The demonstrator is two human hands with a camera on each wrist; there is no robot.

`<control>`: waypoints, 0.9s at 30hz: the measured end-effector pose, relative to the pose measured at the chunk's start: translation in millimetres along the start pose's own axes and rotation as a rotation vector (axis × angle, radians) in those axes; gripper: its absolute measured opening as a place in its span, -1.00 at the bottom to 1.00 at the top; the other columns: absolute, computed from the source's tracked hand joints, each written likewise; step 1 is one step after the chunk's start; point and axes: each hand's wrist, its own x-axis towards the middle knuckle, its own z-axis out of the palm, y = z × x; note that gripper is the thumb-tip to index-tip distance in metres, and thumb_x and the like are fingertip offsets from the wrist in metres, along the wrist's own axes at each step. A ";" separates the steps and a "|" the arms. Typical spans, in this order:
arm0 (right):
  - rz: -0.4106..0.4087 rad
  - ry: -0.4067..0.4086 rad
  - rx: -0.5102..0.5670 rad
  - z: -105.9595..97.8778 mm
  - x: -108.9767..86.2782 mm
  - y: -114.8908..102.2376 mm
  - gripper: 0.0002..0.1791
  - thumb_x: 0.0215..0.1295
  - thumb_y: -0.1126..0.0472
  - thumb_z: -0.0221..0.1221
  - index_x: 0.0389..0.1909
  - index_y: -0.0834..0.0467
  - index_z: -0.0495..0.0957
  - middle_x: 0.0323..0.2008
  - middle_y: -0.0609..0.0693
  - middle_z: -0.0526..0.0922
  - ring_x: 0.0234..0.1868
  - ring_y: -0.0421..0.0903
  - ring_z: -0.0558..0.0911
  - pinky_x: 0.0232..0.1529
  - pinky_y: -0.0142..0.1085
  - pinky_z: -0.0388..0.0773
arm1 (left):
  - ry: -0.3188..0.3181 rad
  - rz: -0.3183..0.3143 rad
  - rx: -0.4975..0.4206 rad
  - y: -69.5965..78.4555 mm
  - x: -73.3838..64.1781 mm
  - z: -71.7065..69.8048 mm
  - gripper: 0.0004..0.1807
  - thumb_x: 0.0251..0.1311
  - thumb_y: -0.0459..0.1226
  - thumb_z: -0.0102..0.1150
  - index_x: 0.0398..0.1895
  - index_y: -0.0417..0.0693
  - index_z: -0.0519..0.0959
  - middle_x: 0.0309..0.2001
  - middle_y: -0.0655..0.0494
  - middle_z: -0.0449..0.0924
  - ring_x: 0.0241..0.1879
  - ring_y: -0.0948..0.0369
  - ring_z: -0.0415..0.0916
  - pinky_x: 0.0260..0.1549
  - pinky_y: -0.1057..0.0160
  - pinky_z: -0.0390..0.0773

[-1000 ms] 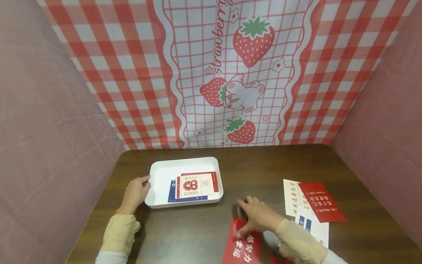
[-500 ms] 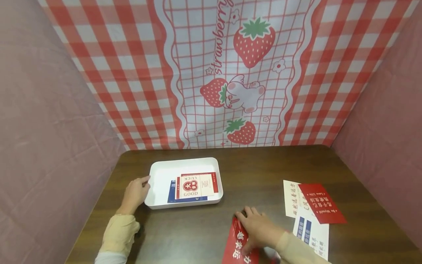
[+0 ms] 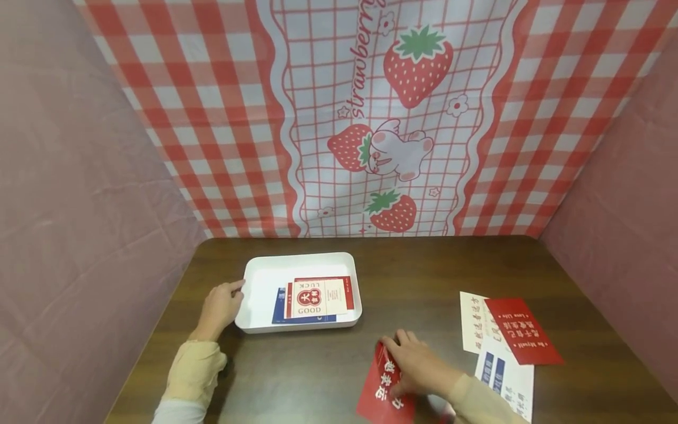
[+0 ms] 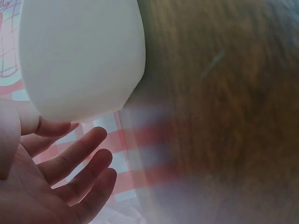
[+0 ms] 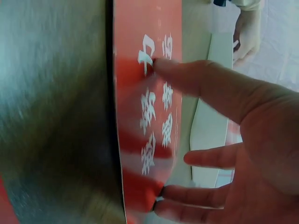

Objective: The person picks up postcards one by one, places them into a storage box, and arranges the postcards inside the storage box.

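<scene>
With thumb and index finger, my left hand (image 3: pixel 219 307) pinches the left rim of a white tray (image 3: pixel 256 300); its other fingers hang loose in the left wrist view. Inside the tray lies an overlapping stack: a cream GOOD LUCK card (image 3: pixel 332 298), a blue card (image 3: pixel 279 311) and red cards (image 3: pixel 347 287). At the front middle, my right hand (image 3: pixel 421 368) grips a red card (image 3: pixel 377 393) with white characters. The right wrist view has the thumb (image 5: pixel 175 72) on its printed face and two fingertips at its far end, where the card bends up.
On the right, a cream card (image 3: pixel 470 324), a red card (image 3: pixel 523 331) and a white card with blue blocks (image 3: pixel 514 386) overlap on the wooden table (image 3: pixel 408 265). Another red piece (image 5: pixel 5 207) peeks in at the right wrist view's corner. A strawberry-print cloth (image 3: pixel 392 147) hangs behind.
The right hand has shifted slightly down toward the near edge, and the red card under it now bends at its far corner. Left hand and tray stay put; the head view shifts slightly.
</scene>
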 end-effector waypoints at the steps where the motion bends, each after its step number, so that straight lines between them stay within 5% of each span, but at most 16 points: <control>1: 0.000 -0.001 -0.014 0.3 -0.7 -0.9 0.12 -0.49 -0.17 0.58 0.19 0.27 0.40 -0.17 0.09 0.44 -0.09 0.02 0.43 -0.12 0.04 0.53 | -0.001 -0.003 -0.002 0.1 -0.2 -0.2 -0.57 0.20 -0.37 -0.05 0.12 -0.27 0.58 0.10 -0.31 0.58 0.02 -0.23 0.56 -0.02 -0.20 0.48; 8: 0.035 -0.017 -0.061 5.1 -3.5 -10.0 0.21 -0.57 -0.21 0.60 0.20 0.32 0.38 -0.04 0.26 0.48 -0.01 0.15 0.46 -0.01 0.14 0.54 | -0.006 -0.015 -0.002 -0.1 -1.4 0.5 -0.57 0.20 -0.36 -0.05 0.13 -0.25 0.58 0.10 -0.32 0.58 0.06 -0.25 0.53 0.01 -0.21 0.47; 14: 0.035 0.051 -0.003 7.7 2.6 -6.2 0.19 -0.68 -0.07 0.64 0.15 0.34 0.40 -0.20 0.11 0.42 -0.14 0.01 0.42 -0.12 0.02 0.57 | 0.014 0.017 0.004 2.1 -0.3 -0.5 -0.59 0.20 -0.38 -0.03 0.10 -0.27 0.59 0.03 -0.35 0.61 0.00 -0.26 0.55 -0.01 -0.20 0.47; 27: 0.123 0.105 0.131 -0.7 14.8 11.7 -0.33 -0.50 0.27 0.54 -0.16 0.33 0.61 -0.33 0.03 0.48 -0.23 -0.03 0.49 -0.11 -0.04 0.58 | 0.016 0.044 0.034 2.4 1.8 -1.8 -0.64 0.20 -0.40 0.05 0.05 -0.31 0.61 0.07 -0.34 0.58 0.10 -0.28 0.49 0.12 -0.21 0.43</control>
